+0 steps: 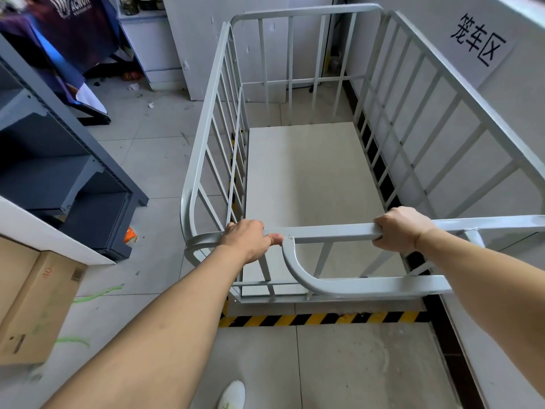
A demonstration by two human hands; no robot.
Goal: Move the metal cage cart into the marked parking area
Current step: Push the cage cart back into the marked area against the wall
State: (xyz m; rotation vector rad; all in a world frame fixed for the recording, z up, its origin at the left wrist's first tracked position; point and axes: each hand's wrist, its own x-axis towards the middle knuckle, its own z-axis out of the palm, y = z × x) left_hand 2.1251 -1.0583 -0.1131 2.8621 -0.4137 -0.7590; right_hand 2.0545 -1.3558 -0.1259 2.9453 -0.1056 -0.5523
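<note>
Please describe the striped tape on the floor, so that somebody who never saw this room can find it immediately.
Start at the large pale grey metal cage cart standing beside the white wall with the black-lettered paper sign. Look at the grey tiled floor just below the cart's near end: the yellow-and-black striped tape runs straight across there. It is the only diagonally striped band; the green scraps nearby are plain.

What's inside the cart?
Nothing loose: the cart holds only its pale floor board. Both hands, left and right, grip the near top rail. The near floor edge is partly hidden behind the bars.
</note>
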